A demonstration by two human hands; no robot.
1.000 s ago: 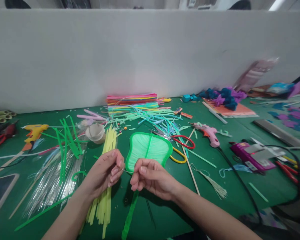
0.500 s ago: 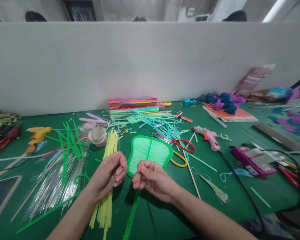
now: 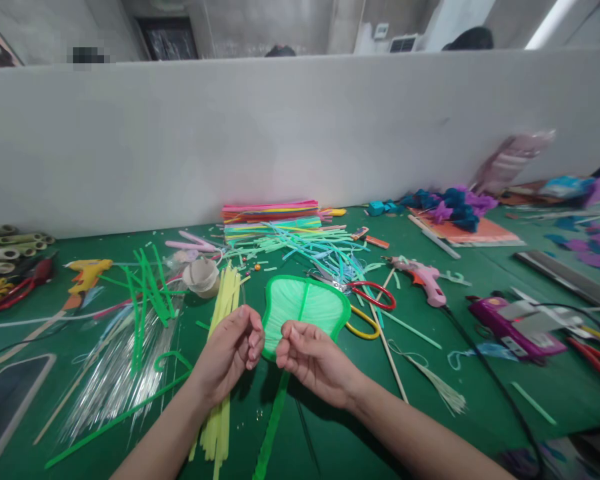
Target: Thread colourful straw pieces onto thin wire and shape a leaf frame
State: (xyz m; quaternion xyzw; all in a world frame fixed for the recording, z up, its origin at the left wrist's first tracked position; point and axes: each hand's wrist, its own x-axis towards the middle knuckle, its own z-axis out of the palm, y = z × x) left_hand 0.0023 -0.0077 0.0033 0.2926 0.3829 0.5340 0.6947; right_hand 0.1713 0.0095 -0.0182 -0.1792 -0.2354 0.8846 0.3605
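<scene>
My left hand (image 3: 237,347) is above the yellow strips (image 3: 223,320), fingers curled and pinched; whatever lies between them is too small to make out. My right hand (image 3: 313,360) pinches in the same way over the lower part of a green leaf-shaped piece (image 3: 323,305), its fingertips close to the left hand's but apart. This piece has a darker green rim, a middle rib and a long green stem (image 3: 273,430) running down toward me. Small rings (image 3: 259,415) lie on the table beside the stem.
Scissors with red and yellow handles (image 3: 375,295) lie right of the leaf. Glue guns, yellow (image 3: 86,275) and pink (image 3: 425,280), sit on either side. A paper cup (image 3: 201,277), green strips (image 3: 140,300), a phone (image 3: 10,407) and a purple device (image 3: 515,327) surround the work area.
The whole view has shifted slightly, so table items appear a little further right and lower. Both hands keep nearly the same pinched pose over the leaf and strips.
</scene>
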